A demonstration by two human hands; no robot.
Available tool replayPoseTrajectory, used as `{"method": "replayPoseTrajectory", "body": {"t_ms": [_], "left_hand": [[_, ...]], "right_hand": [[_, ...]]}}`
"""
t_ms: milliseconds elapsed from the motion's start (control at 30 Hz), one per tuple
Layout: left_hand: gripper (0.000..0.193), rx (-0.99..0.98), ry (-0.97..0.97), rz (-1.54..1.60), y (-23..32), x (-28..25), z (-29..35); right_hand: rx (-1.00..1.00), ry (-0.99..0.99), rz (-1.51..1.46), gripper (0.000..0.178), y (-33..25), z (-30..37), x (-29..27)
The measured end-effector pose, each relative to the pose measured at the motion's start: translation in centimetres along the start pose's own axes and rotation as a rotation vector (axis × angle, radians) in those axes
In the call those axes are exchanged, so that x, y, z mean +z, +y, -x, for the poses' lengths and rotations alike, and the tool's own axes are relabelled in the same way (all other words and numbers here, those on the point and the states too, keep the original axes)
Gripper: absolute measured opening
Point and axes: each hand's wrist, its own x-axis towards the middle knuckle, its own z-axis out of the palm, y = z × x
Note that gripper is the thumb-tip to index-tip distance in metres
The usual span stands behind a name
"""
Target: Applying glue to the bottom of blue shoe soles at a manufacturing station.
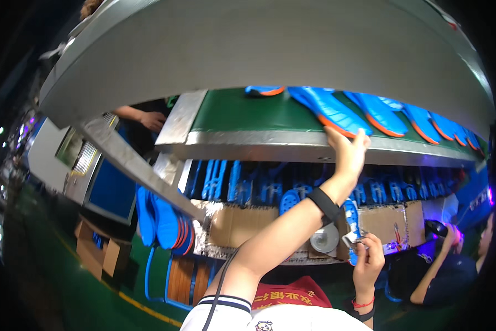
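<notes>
On green belt: ribbed blue/orange insole; L hand outstretched, pinching tip; R hand low, holding blue-white pc.

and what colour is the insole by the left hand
Blue insole, orange rim; best in head view.

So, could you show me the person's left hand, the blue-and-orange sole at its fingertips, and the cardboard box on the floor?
Left hand [348, 154], head view: middle of the hand.
Blue-and-orange sole [329, 109], head view: its blue middle.
Cardboard box [89, 256], head view: its outer side wall.
</notes>
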Motion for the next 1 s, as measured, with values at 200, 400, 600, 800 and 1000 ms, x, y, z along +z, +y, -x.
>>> {"method": "replayPoseTrajectory", "body": {"t_ms": [200,400,600,800,1000], "left_hand": [[0.061,0.722,-0.144,-0.977,5.1,-13.9,9.5],[0.055,0.415,0.993,-1.129,8.0,-43.0,16.5],[0.082,0.043,1.544,-1.08,16.6,-57.4,20.1],[0.069,-0.38,1.019,-0.555,21.3,-55.3,18.8],[0.06,-0.407,0.816,-0.482,19.6,-57.0,20.0]], "right_hand": [[-0.008,-0.043,0.035,0.006,1.0,0.7,1.0],[-0.014,-0.144,0.026,0.007,-1.3,0.4,2.2],[-0.137,-0.215,-0.006,0.012,-2.3,0.3,4.9],[-0.134,-0.264,0.008,0.013,-3.2,0.3,5.9],[-0.165,-0.295,0.011,0.014,-3.4,0.6,6.9]]}}
